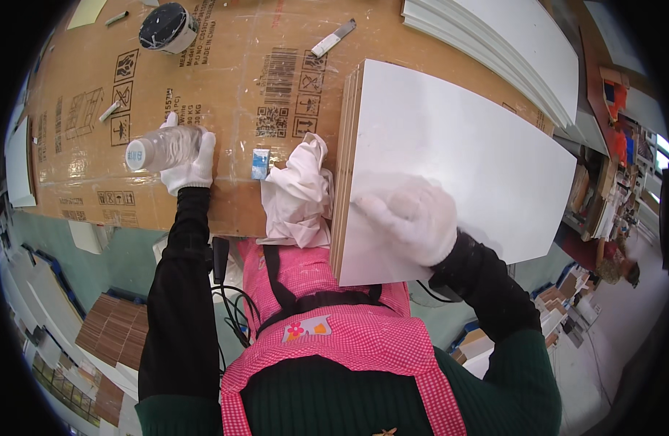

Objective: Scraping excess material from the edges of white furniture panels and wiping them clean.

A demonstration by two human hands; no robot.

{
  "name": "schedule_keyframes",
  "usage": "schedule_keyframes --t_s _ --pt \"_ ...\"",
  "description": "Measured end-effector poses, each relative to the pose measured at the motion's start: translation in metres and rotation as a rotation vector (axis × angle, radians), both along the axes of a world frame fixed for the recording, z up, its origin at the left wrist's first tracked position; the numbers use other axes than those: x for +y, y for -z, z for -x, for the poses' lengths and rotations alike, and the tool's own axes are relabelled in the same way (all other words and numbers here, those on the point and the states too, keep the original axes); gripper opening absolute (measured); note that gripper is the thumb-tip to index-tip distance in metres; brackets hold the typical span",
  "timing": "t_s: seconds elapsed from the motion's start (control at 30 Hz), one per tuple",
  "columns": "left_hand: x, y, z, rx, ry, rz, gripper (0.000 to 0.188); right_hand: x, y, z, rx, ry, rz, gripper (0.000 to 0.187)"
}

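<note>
Head view has the left hand [196,163] curled round the clear bottle [176,147] at upper left, probably keeping it steady, while the right hand [414,218], too blurry to tell if it's pinching anything, is over the white board [472,145] right of centre.

barcode [280,76], qr code [272,122], black lettering [203,40], handling signs [121,93] on cardboard [236,80], blue print [136,155] on bottle cap [141,155]

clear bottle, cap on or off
On: a white cap covers the mouth of the clear bottle in the left hand.
</note>
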State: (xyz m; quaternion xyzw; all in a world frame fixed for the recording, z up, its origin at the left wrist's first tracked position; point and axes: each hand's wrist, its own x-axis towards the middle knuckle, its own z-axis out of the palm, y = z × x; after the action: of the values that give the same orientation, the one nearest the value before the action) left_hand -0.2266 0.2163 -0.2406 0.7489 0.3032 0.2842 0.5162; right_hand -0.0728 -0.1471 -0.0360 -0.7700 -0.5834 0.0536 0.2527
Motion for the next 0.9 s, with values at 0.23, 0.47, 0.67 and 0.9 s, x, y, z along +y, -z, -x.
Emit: schedule_keyframes --t_s 0.23,0.47,0.67,0.9 --pt "-0.004 -0.005 -0.001 0.069 -0.038 -0.039 0.09 0.005 -0.004 -0.003 0.117 0.139 0.095 0.04" --pt "-0.007 -0.01 -0.003 0.085 -0.037 0.0 0.086 -0.001 0.008 -0.009 -0.028 0.146 0.037 0.033" --pt "-0.003 -0.008 -0.007 0.054 -0.041 -0.011 0.084 -0.001 -0.002 -0.002 -0.073 0.058 0.047 0.044" --pt "-0.003 -0.004 -0.007 0.086 -0.064 -0.011 0.082 -0.001 -0.002 -0.01 0.022 0.094 0.143 0.033"
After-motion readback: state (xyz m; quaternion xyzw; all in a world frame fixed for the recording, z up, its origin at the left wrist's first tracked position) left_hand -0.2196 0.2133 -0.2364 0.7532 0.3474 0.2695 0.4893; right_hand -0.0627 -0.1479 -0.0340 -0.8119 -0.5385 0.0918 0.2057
